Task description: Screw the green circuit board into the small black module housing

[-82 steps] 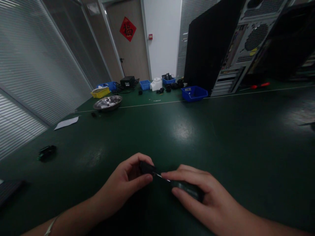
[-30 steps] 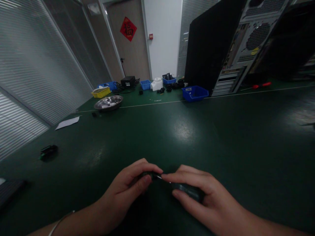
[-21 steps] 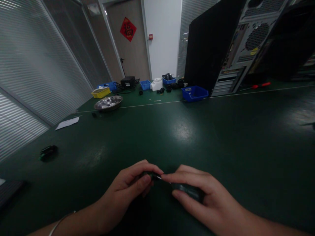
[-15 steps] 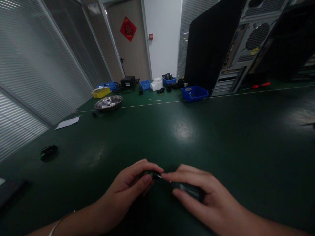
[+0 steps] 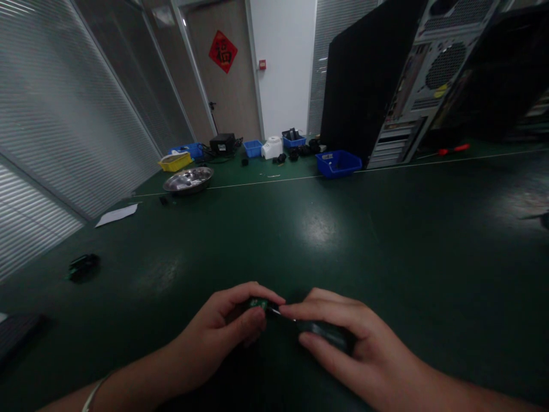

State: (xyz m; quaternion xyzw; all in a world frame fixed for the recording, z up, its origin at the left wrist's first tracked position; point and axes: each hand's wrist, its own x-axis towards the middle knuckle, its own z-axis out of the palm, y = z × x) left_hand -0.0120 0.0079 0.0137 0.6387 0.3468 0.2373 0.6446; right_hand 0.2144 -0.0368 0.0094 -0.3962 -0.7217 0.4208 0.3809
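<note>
Low in the middle of the head view, my left hand [image 5: 223,329] pinches a small green circuit board [image 5: 258,303] between thumb and fingers. My right hand [image 5: 351,326] is wrapped round the dark handle of a tool [image 5: 323,335]. A thin metal shaft runs from that handle to the board's right side, with my right index finger lying along it. The shaft's tip is too small and dim to make out. Both hands are just above the green table [image 5: 257,229], close together.
Dark green parts [image 5: 83,266] and a black object [image 5: 19,335] lie at the left, below a white paper [image 5: 116,215]. Farther back stand a metal bowl [image 5: 187,179], a yellow tray [image 5: 175,162], a blue bin [image 5: 338,164] and a computer case [image 5: 364,86]. A red-handled tool [image 5: 453,150] lies beyond.
More of the green board shows between my left fingers, which have shifted slightly. My right hand has moved a little to the left, still round the tool.
</note>
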